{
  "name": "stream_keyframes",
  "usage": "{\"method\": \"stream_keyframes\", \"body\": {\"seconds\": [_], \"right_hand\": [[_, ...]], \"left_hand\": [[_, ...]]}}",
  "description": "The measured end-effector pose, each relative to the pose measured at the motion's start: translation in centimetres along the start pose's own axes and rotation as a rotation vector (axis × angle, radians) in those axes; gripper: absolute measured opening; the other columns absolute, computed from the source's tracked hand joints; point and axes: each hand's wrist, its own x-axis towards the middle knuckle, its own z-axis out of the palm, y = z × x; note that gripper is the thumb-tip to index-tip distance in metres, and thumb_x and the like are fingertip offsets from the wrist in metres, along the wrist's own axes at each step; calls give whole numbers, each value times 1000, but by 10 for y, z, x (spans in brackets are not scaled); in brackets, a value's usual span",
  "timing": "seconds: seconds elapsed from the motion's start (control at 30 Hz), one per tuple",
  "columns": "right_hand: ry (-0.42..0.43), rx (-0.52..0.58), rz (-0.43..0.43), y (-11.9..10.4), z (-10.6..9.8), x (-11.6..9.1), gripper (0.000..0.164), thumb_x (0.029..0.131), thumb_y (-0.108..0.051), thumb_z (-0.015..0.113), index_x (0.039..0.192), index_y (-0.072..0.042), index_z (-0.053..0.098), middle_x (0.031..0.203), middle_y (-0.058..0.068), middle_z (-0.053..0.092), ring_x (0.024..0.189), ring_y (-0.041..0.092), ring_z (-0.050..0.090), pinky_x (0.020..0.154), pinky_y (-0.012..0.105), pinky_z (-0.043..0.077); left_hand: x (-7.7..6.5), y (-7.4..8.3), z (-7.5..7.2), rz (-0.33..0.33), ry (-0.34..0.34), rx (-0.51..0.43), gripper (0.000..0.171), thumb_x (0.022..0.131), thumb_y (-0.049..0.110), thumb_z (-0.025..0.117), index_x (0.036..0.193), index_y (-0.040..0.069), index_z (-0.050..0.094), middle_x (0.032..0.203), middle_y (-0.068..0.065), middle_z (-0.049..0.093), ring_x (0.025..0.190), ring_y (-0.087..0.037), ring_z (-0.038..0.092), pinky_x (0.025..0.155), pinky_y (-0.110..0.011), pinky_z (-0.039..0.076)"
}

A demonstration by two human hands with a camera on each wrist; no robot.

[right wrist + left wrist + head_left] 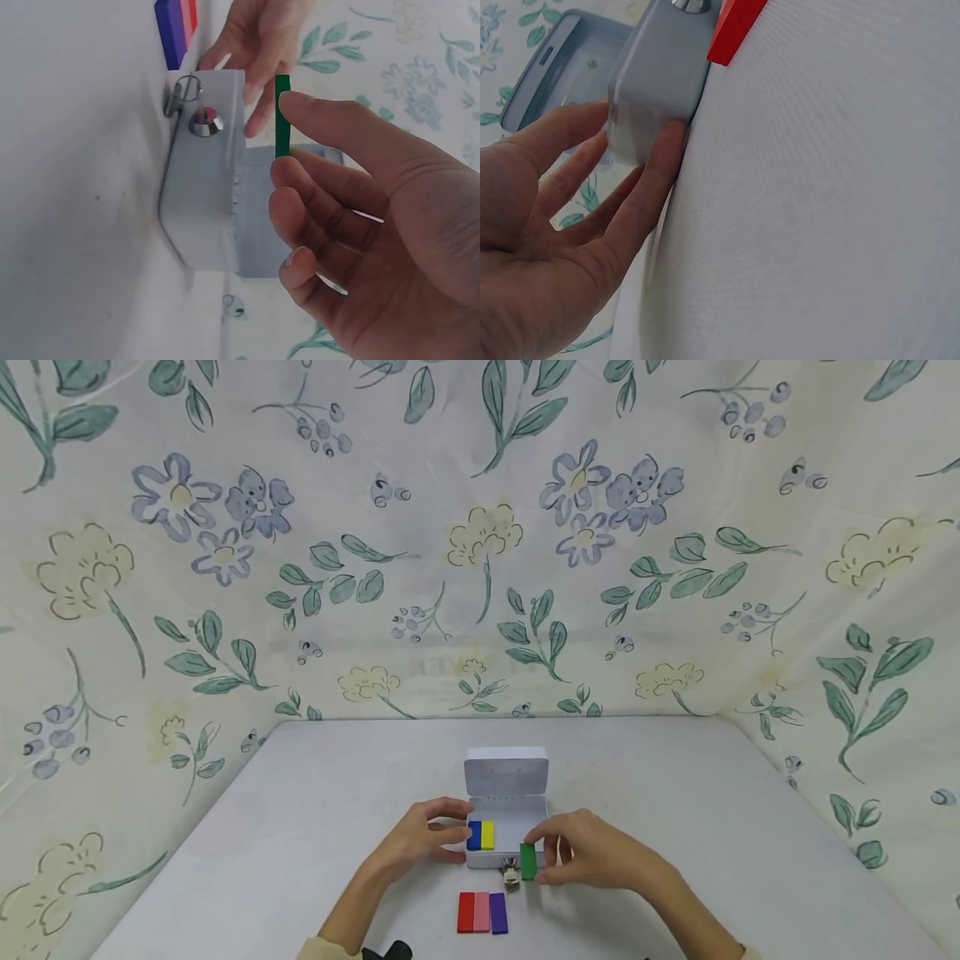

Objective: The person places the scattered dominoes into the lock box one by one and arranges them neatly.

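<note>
A small grey-white metal cash box [487,861] sits on the table with its lid [507,777] raised at the back. Inside, a blue block [474,836] and a yellow block [487,836] lie side by side at the left. My left hand [426,839] rests its fingers against the box's left side. Between thumb and fingers, my right hand [596,853] pinches a green block [283,120] above the front right rim. Keys [511,878] hang from the lock [205,122] on the front wall.
Red [466,912], pink [482,912] and purple [498,914] blocks lie in a row on the white table [637,777] in front of the box. A floral cloth [420,635] surrounds the table. A black object [397,951] shows at the bottom edge.
</note>
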Motion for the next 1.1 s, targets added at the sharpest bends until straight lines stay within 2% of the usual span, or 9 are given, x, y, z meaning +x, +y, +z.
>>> {"method": "stream_keyframes", "body": {"seconds": [0.17, 0.53, 1.1], "right_hand": [[34, -36, -34, -4, -5, 6, 37, 83, -28, 78, 116, -11, 70, 74, -12, 60, 68, 4, 55, 59, 16, 50], [61, -69, -52, -14, -7, 22, 35, 83, -24, 78, 114, -10, 70, 73, -10, 59, 69, 8, 55, 59, 16, 50], [67, -59, -25, -5, -4, 34, 35, 84, -25, 77, 115, -9, 70, 74, -7, 61, 69, 14, 58, 59, 15, 51]], "left_hand": [[0, -2, 0, 6, -6, -11, 50, 89, 19, 72, 134, 3, 55, 137, -19, 53, 112, -26, 61, 78, -40, 63], [-1, -2, 0, 10, -10, -12, 49, 90, 19, 71, 134, 3, 55, 137, -20, 53, 112, -26, 62, 79, -40, 62], [0, 1, -2, 11, -24, -24, 47, 91, 17, 70, 133, 3, 55, 136, -20, 53, 109, -24, 62, 79, -40, 62]]}}
